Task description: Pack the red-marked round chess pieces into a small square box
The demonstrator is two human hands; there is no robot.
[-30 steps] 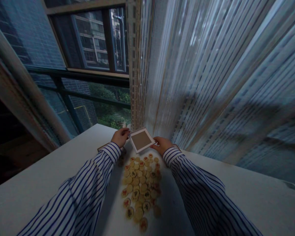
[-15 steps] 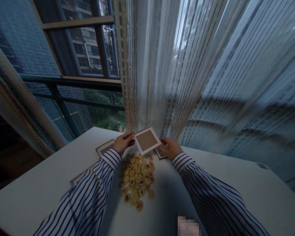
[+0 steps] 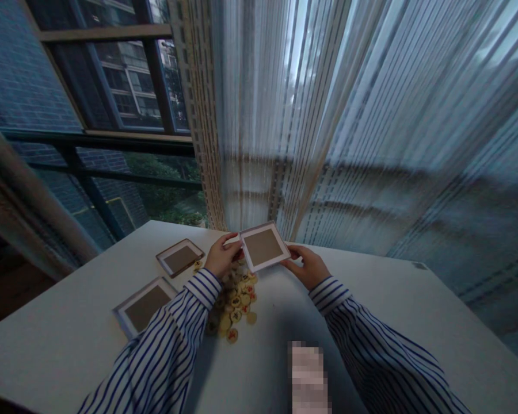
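A shallow square tray with a pale rim and brown inner panel is held tilted above the table. My left hand grips its left edge, fingers closed on it. At its lower right corner, my right hand pinches the rim. Below the left hand lies a pile of round wooden game pieces with red and black characters, partly hidden by that hand and sleeve. To the left are a brown-edged tray, with a piece beside its right edge, and a grey-edged tray partly covered by my left sleeve.
The white table reaches to its back edge near a striped sheer curtain. A small dark patch shows at the table's back right corner. Behind the left side are a window and a dark railing.
The view has shifted to the right. The held tray and both hands have moved right relative to the pile, and the two trays on the left are more exposed.
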